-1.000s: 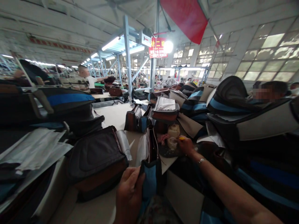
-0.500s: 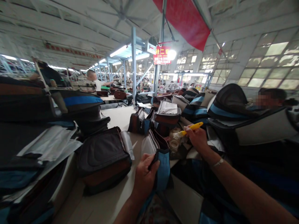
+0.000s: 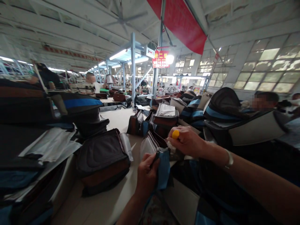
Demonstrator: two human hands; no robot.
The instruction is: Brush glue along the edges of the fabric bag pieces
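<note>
My left hand (image 3: 146, 176) is closed on the edge of a blue and black bag piece (image 3: 163, 167) that stands upright at the near edge of the worktable. My right hand (image 3: 187, 142) is closed round a yellow-handled brush (image 3: 175, 134), whose handle end points toward me. The brush head is hidden behind the bag piece and my fingers. The right hand hovers just above the bag piece's open top, with its brown lining (image 3: 156, 140) showing.
A dark bag with brown trim (image 3: 102, 159) lies left of my hands on the pale worktable (image 3: 117, 117). Stacks of black and blue bag panels (image 3: 225, 106) rise on both sides. A seated person (image 3: 264, 100) is at right; another person (image 3: 90, 82) stands far left.
My right hand lifted the brush from the pot area and brought it left and nearer, over the bag piece. The left hand kept its hold and raised the piece slightly.
</note>
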